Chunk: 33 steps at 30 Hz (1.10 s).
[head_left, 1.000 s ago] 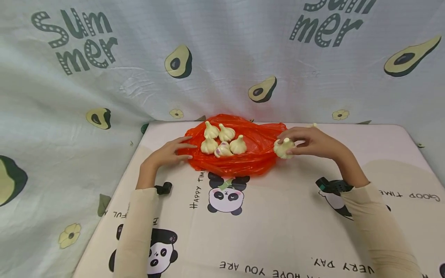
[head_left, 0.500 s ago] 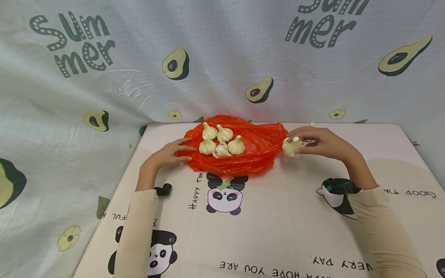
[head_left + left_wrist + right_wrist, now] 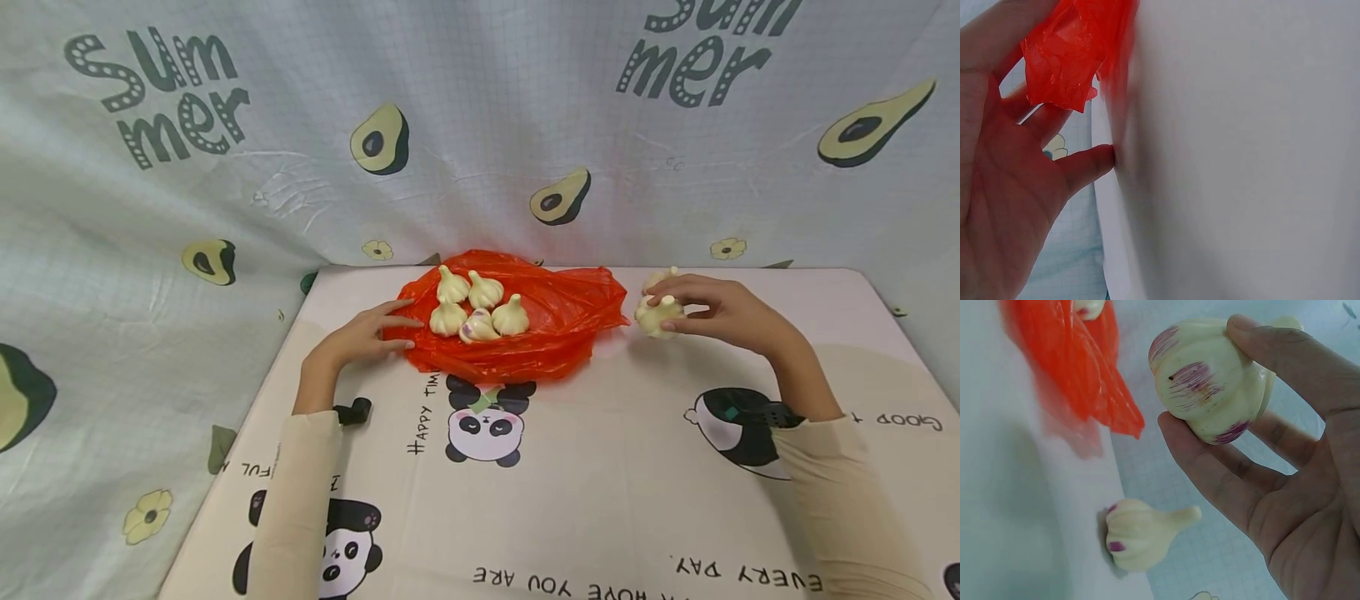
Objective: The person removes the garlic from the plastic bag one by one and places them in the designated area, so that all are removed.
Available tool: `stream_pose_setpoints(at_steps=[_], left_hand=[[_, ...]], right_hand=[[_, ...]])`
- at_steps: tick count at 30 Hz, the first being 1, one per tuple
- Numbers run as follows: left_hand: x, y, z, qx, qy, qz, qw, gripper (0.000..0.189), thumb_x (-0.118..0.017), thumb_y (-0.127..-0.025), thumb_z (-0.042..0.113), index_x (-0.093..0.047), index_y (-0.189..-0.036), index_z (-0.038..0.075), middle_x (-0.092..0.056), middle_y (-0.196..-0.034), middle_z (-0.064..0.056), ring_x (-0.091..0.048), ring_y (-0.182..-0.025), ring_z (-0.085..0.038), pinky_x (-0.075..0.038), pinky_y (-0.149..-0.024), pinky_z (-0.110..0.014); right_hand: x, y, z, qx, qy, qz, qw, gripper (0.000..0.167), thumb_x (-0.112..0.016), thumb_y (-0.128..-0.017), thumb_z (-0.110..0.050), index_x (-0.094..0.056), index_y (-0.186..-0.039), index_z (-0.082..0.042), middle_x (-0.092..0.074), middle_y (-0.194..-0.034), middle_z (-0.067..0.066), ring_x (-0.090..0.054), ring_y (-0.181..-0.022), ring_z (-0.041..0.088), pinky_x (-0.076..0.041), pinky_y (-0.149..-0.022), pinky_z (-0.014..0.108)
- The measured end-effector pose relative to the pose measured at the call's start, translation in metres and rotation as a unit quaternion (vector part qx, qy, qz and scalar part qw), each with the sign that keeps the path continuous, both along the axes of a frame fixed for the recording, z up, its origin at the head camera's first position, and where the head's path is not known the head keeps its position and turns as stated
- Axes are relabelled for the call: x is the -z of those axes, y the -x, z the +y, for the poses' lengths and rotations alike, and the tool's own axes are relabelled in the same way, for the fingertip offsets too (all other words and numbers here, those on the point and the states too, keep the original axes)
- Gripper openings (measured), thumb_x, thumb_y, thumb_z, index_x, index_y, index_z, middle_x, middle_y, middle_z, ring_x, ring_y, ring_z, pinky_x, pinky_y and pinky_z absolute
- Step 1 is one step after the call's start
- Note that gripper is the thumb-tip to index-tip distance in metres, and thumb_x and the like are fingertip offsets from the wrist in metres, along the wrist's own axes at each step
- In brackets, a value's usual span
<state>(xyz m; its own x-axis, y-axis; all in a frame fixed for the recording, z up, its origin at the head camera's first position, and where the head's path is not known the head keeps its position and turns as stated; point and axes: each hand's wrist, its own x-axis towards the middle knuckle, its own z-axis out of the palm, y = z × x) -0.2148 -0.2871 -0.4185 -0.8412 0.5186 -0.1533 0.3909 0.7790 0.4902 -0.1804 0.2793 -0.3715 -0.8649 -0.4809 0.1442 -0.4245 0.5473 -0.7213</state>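
Observation:
My right hand (image 3: 720, 312) pinches a garlic bulb (image 3: 658, 317) between thumb and fingers, to the right of the red plastic bag (image 3: 555, 300). Purple streaks mark the held bulb in the right wrist view, where a second garlic bulb (image 3: 1141, 536) sits on the table below it. In the head view that second bulb is partly hidden behind the held one. Several bulbs (image 3: 480, 325) lie grouped on the left part of the spread bag. My left hand (image 3: 363, 332) rests at the bag's left edge, fingers extended over the plastic; its thumb (image 3: 1088, 165) meets the tabletop in the left wrist view.
The table (image 3: 570, 483) wears a pale cover printed with pandas and lettering. A curtain (image 3: 465, 100) with avocado prints hangs along its back and left sides. Dark cameras sit on both wrists, the left wrist camera (image 3: 354, 410) close above the table.
My right hand has moved right with the garlic bulb, away from the bag's right edge and toward the bulb on the table. The left hand has stayed at the bag.

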Motion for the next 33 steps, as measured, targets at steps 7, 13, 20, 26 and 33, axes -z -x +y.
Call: stream_pose_setpoints(at_steps=[7, 13, 20, 26, 33], left_hand=[[-0.001, -0.001, 0.001, -0.005, 0.003, -0.006, 1.0, 0.045, -0.069, -0.096, 0.03, -0.065, -0.138, 0.016, -0.032, -0.163, -0.014, -0.026, -0.15, -0.041, -0.023, -0.119, -0.064], [-0.001, 0.0, 0.001, -0.001, 0.004, -0.004, 1.0, 0.045, -0.069, -0.096, 0.029, -0.065, -0.138, 0.015, -0.032, -0.163, -0.015, -0.026, -0.15, -0.042, -0.022, -0.119, -0.064], [0.0, 0.0, 0.0, 0.003, -0.001, 0.001, 1.0, 0.043, -0.07, -0.096, 0.029, -0.066, -0.137, 0.015, -0.033, -0.162, -0.015, -0.026, -0.15, -0.042, -0.023, -0.12, -0.064], [0.001, -0.001, 0.0, 0.003, -0.006, 0.003, 1.0, 0.043, -0.07, -0.096, 0.03, -0.067, -0.136, 0.015, -0.034, -0.162, -0.014, -0.027, -0.149, -0.041, -0.023, -0.12, -0.063], [0.002, 0.0, -0.001, 0.005, -0.008, 0.006, 0.9999, 0.042, -0.069, -0.097, 0.03, -0.067, -0.136, 0.016, -0.034, -0.162, -0.014, -0.027, -0.149, -0.041, -0.023, -0.12, -0.063]], right_hand=[[0.003, -0.001, 0.007, 0.028, -0.004, -0.001, 0.9996, 0.041, -0.082, -0.086, -0.009, -0.072, -0.125, -0.017, -0.063, -0.128, -0.017, -0.054, -0.112, -0.003, -0.05, -0.076, 0.014], [0.005, -0.001, 0.013, 0.042, -0.004, 0.0, 0.9991, 0.044, -0.081, -0.086, -0.009, -0.071, -0.127, -0.017, -0.06, -0.131, -0.02, -0.058, -0.105, -0.004, -0.05, -0.076, 0.013], [0.004, -0.002, 0.019, 0.057, -0.002, -0.009, 0.9984, 0.045, -0.08, -0.087, -0.008, -0.069, -0.13, -0.016, -0.058, -0.135, -0.019, -0.058, -0.107, -0.007, -0.049, -0.078, 0.01], [0.004, -0.004, 0.021, 0.062, -0.003, 0.02, 0.9979, 0.042, -0.081, -0.086, -0.005, -0.071, -0.125, -0.015, -0.061, -0.131, -0.018, -0.056, -0.107, -0.006, -0.045, -0.081, 0.006], [0.006, -0.003, 0.029, 0.066, 0.016, 0.033, 0.9971, 0.036, -0.079, -0.087, -0.005, -0.071, -0.122, -0.012, -0.06, -0.13, -0.021, -0.054, -0.113, -0.008, -0.042, -0.088, 0.002]])
